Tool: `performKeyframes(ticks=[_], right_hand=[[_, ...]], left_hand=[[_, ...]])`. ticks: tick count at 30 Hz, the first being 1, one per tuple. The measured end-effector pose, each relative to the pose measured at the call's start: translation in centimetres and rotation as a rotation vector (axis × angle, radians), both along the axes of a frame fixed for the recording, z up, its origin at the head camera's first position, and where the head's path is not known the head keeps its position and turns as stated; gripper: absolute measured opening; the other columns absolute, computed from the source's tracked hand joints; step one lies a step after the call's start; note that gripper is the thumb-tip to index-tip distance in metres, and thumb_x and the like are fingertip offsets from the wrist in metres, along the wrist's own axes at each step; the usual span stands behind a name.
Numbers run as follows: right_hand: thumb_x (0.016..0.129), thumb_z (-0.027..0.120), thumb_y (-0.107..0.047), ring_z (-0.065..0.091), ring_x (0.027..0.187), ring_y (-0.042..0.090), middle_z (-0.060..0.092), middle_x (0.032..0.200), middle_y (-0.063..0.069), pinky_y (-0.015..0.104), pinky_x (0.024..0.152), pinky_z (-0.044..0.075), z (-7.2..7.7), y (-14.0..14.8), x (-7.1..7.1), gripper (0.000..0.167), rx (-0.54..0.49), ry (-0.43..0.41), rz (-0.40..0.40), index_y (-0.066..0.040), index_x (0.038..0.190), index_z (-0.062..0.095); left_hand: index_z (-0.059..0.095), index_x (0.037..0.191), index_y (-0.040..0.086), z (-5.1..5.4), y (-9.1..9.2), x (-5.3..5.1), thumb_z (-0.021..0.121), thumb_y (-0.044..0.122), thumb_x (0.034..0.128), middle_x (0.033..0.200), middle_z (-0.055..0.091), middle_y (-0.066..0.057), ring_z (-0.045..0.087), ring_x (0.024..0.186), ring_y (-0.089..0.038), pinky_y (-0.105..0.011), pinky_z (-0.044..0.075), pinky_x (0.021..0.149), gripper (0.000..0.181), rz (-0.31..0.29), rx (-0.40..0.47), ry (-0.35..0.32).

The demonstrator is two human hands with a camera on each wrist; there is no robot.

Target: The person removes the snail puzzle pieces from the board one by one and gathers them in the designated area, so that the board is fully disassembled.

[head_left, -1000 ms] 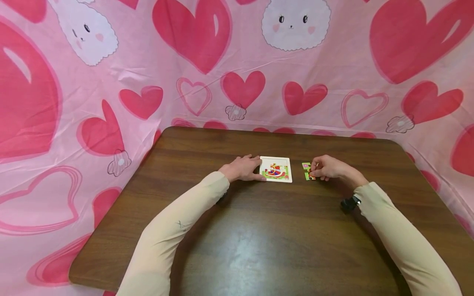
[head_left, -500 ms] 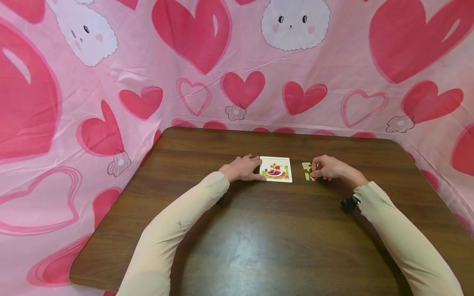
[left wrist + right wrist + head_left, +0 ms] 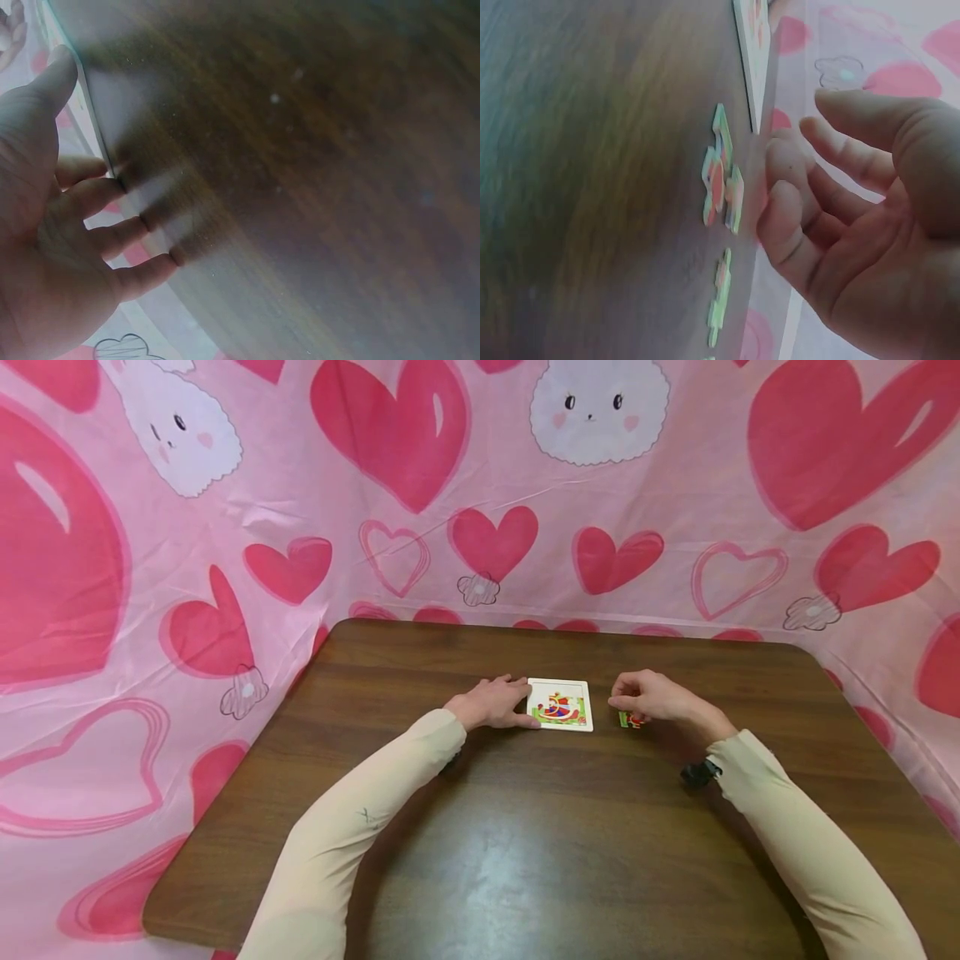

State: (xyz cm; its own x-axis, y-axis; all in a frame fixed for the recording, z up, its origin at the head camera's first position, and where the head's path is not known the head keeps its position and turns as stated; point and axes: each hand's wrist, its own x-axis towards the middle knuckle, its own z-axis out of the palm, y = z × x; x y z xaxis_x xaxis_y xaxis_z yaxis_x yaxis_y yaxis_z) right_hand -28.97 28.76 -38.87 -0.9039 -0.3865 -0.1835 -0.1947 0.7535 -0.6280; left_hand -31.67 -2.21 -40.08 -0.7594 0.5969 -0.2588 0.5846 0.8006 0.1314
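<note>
A square puzzle tray [image 3: 559,681] with a white rim lies on the table, a colourful picture partly filling its lower area. My left hand [image 3: 492,702] rests against the tray's left side, fingers spread, the thumb at its near corner. Right of the tray, my right hand [image 3: 652,695] hovers over loose puzzle pieces [image 3: 630,720], hiding some of them. The right wrist view shows a red-and-green piece [image 3: 715,187], a neighbouring piece [image 3: 736,201] and a green one [image 3: 719,300] flat on the table. The right fingers are loosely bent, thumb apart, nothing visible between them.
The brown wooden table [image 3: 480,810] has rounded corners. A pink cloth [image 3: 555,502] with hearts hangs behind it and along the sides. Dark wrist devices, such as the one on the right wrist [image 3: 699,773], sit low over the table.
My right hand has shifted left and slightly up, from the lower loose pieces to over the upper green piece, which it now covers. The left hand and the tray stay put.
</note>
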Motion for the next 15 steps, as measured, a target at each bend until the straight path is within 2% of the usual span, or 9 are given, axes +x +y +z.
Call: performKeyframes(ticks=[7,15], right_hand=[[0.096,0.064,-0.024,0.060,0.063,0.020,0.064,0.079,0.012,0.030,0.057,0.049,-0.5,-1.3,-0.5,0.019,-0.023,0.066,0.014,-0.005,0.099,0.066],[0.095,0.065,-0.020,0.059,0.061,0.019,0.065,0.082,0.010,0.031,0.053,0.051,-1.0,-3.1,-1.2,0.014,-0.033,0.055,0.031,-0.007,0.101,0.066]], left_hand=[[0.034,0.153,0.019,0.0,0.0,0.0,0.051,0.072,0.0875,0.164,0.025,-0.003,0.021,0.151,-0.031,-0.057,0.023,0.119,0.086,-0.001,0.001,0.000],[0.033,0.153,0.018,0.1,-0.1,0.1,0.052,0.071,0.0880,0.164,0.025,-0.004,0.022,0.151,-0.032,-0.058,0.023,0.118,0.086,-0.004,0.006,-0.001]])
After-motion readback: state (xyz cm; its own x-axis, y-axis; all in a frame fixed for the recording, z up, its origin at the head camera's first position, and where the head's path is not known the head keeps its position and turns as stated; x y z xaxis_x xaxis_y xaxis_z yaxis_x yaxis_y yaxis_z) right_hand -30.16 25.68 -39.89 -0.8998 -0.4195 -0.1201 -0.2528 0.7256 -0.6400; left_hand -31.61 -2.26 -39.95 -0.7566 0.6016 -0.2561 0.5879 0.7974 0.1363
